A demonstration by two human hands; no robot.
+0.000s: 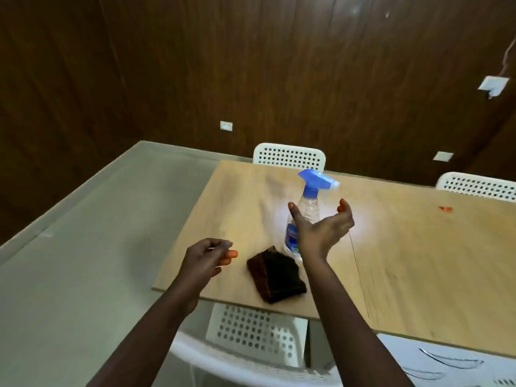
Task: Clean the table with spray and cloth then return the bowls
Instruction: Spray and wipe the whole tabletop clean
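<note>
The spray bottle (305, 210) stands upright on the wooden surface (418, 261), near its left front corner. The right hand (324, 230) is raised directly in front of the bottle's lower body and hides part of it. The thumb tip lies against the left side of the bottle's clear neck as seen from the head camera; the fingers curve up to the right of the bottle, apart from it. The grip of the right hand is wide, and it holds nothing. Whether the thumb actually touches the bottle cannot be told.

The bottle has a blue trigger head with the nozzle pointing right, a clear body and a blue label. The label's writing is blurred and cannot be read.

The dark cloth (276, 277) lies bunched on the surface just in front of the bottle, between the two forearms and close to the surface's near edge.

The left hand (208, 256) hangs over the left edge of the surface, left of the cloth. Its fingers are loosely curled and its grip is narrow and holds nothing. Both forearms are bare and extend forward from the bottom of the view.

A small orange scrap (446, 209) lies on the surface far to the right. White perforated chairs (289, 157) stand at the far and near sides.
</note>
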